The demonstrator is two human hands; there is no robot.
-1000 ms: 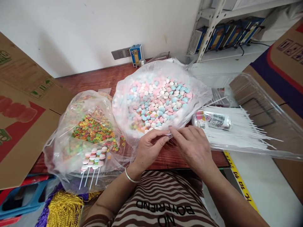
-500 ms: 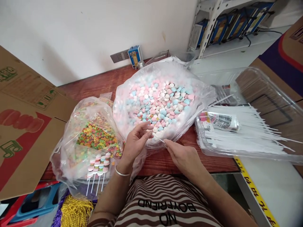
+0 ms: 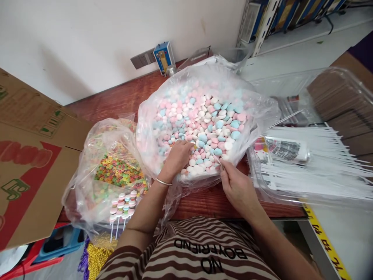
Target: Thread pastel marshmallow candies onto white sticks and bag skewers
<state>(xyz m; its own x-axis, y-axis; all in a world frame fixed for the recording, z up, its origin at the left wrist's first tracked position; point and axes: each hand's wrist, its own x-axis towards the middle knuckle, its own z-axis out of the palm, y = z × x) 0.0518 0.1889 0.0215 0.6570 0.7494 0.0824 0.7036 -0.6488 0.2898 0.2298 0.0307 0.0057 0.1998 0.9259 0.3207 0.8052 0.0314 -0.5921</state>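
Observation:
My left hand (image 3: 178, 156) is down among the pink, white and blue candies (image 3: 204, 147) in the large clear plastic bag (image 3: 151, 93). Its fingertips are hidden, so its grip does not show. At the bag's near right edge, my right hand (image 3: 237, 186) is closed, pinching a thin white stick (image 3: 216, 158) that points up over the candies. Left of this bag, a smaller clear bag (image 3: 90, 155) holds small ring-shaped pieces (image 3: 116, 171) in red, orange, yellow and green. On its near side lie several candy skewers (image 3: 124, 206), pastel candies threaded on white sticks.
To the right, a clear plastic tray (image 3: 262, 190) holds many white sticks (image 3: 309, 175) and a printed packet (image 3: 287, 149). A cardboard box (image 3: 32, 155) stands at the left. Behind are a small blue device (image 3: 164, 58), a wall socket (image 3: 142, 59) and a metal shelf (image 3: 266, 27).
My left hand has moved away from the stick, forward into the candies. My right hand has shifted right, still pinching the stick, which now tilts upward. The camera view has shifted slightly.

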